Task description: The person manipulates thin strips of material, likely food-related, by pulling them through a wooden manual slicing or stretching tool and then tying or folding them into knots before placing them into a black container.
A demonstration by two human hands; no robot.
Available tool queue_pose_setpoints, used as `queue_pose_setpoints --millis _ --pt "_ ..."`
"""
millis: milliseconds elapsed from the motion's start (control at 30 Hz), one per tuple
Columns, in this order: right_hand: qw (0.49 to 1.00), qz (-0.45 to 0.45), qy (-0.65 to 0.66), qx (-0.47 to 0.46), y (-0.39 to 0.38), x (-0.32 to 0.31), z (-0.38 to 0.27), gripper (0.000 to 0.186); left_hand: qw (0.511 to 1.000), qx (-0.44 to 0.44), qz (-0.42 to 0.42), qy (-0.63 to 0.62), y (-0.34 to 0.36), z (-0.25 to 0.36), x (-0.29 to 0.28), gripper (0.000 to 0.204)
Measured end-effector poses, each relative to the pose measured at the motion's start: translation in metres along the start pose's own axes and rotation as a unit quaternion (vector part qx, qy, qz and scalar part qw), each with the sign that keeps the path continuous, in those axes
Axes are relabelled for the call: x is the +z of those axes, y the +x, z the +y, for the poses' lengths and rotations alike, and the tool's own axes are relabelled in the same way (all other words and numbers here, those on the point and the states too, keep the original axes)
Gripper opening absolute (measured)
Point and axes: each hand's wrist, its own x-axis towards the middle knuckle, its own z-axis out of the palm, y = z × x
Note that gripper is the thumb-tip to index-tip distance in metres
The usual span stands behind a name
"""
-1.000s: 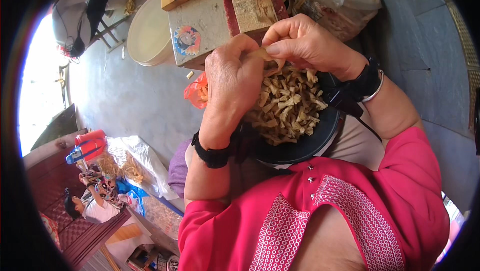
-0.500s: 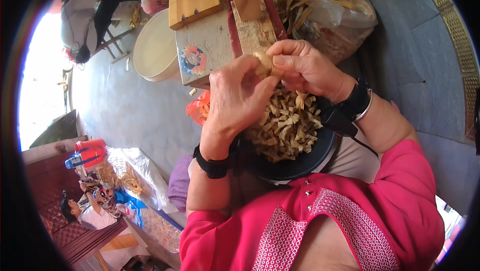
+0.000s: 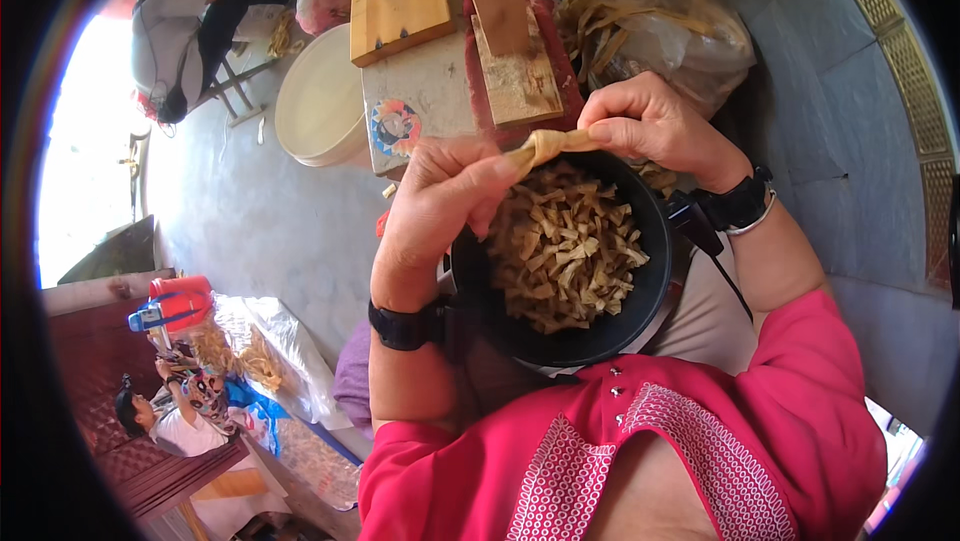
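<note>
A pale tan strip with a knot point(image 3: 547, 146) in its middle stretches between my hands. My left hand point(image 3: 430, 206) grips its left end between thumb and fingers, and my right hand point(image 3: 660, 131) pinches the other end. Beneath them, on my lap, sits a black pan point(image 3: 535, 346) holding a heap of brownish, chopped dried pieces point(image 3: 570, 261). Just beyond my hands is a worn pale box top point(image 3: 420, 91), carrying a wooden piece point(image 3: 515, 71) on red cloth and a yellower wooden block point(image 3: 390, 31).
A cream bucket point(image 3: 315, 106) stands left of the box, a plastic bag of dried strips point(image 3: 690, 41) right of it. One person point(image 3: 170, 41) is at the upper left, another point(image 3: 175, 411) works at the lower left near a red bucket point(image 3: 182, 301) and plastic sheeting point(image 3: 290, 351).
My hands have drawn apart to left and right, pulling the strip out into a knotted length. More of the pan and its contents now shows.
</note>
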Motion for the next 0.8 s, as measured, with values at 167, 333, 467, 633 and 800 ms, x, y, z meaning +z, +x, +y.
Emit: queue_pose_setpoints --millis 167,333,467,633,800 --pt "0.997 0.009 -0.066 -0.036 0.007 0.011 0.006 0.015 0.953 0.042 0.103 0.282 0.003 -0.011 -0.004 0.032" --pt "0.979 -0.025 -0.192 -0.061 0.008 0.015 0.006 0.014 0.927 -0.018 -0.053 0.371 0.010 -0.005 0.021 0.018" --pt "0.965 0.032 -0.227 -0.129 0.012 0.005 0.001 0.016 0.925 0.004 -0.041 0.378 0.017 0.003 0.007 0.017" --pt "0.934 0.120 -0.315 -0.115 0.044 -0.004 0.006 0.015 0.883 0.104 0.193 0.416 0.045 -0.011 -0.003 0.017" --pt "0.865 0.293 -0.360 -0.191 0.071 0.003 0.023 0.014 0.819 0.140 0.303 0.466 0.070 -0.017 -0.009 0.019"
